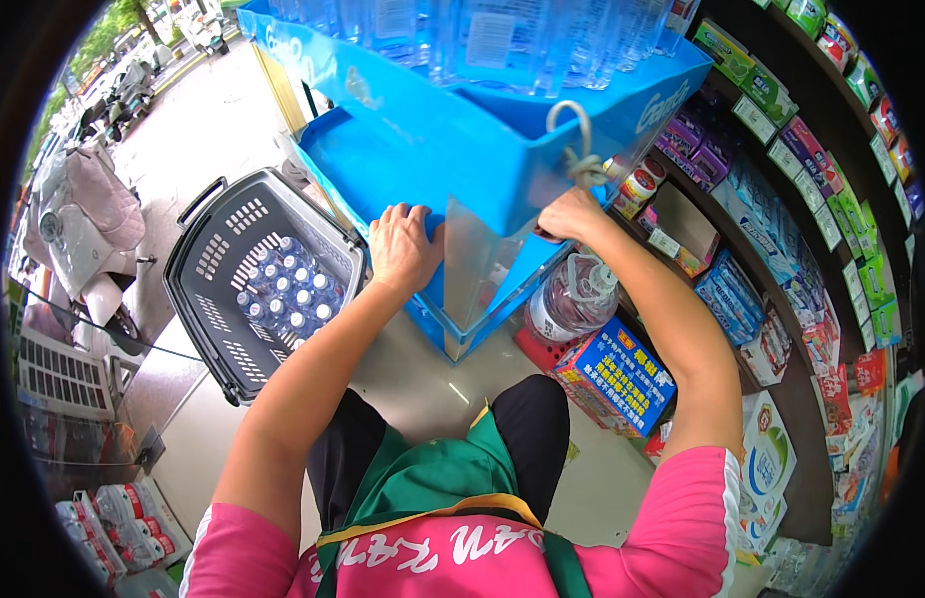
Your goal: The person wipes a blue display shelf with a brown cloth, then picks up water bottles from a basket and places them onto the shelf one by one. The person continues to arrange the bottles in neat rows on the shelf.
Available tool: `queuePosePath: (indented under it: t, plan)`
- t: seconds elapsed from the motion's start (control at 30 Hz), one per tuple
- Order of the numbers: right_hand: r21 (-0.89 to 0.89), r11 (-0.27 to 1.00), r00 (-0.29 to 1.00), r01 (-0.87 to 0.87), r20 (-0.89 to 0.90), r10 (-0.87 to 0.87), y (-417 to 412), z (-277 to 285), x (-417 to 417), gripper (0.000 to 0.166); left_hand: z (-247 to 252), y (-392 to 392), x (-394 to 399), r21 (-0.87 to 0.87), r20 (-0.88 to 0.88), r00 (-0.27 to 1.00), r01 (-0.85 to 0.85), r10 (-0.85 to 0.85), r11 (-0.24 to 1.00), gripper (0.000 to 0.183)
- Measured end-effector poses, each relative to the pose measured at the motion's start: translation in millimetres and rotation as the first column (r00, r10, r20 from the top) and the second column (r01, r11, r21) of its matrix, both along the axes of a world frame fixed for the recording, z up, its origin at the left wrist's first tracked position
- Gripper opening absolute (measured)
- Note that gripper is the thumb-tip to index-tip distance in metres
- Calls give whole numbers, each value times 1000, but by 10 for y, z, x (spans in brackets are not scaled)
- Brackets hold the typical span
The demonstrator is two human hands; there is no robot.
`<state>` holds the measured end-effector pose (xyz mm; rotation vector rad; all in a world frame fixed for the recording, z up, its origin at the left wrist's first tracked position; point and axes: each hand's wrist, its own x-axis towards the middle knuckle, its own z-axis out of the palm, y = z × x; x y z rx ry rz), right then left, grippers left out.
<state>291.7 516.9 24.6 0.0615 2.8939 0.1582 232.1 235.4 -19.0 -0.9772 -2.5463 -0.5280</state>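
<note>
My left hand [407, 247] lies over the front lip of a blue display rack's lower shelf [372, 168], fingers hooked inside. Around the corner to the right, my right hand [574, 215] is curled onto the edge of the same tier; its fingertips are partly hidden. Between the hands is a clear plastic corner panel [466, 265]. The upper blue tier [499, 142] carries several clear water bottles [492, 41]. From its corner hangs a knotted rope loop [584, 164], just above my right hand. The visible part of the lower shelf holds no bottles.
A grey shopping basket [208, 329] with several small capped water bottles [287, 288] stands left. Below my right forearm are a large water jug [570, 299] and a blue printed carton [619, 374]. Shelves of chewing gum [757, 224] curve along the right; a scooter [96, 224] is parked outside.
</note>
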Motion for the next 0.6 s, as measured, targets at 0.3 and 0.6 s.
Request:
queuePosePath:
  t: [0.3,0.6]
  plan:
    - [-550,828,979,-111,-201,-2,-942,-312,128,30,120,70,29,420,17,1000,-6,-2,908,37]
    - [-952,4,866,307,278,-415,-914,496,162,49,49,68,5,435,19,1000,-31,25,900,35]
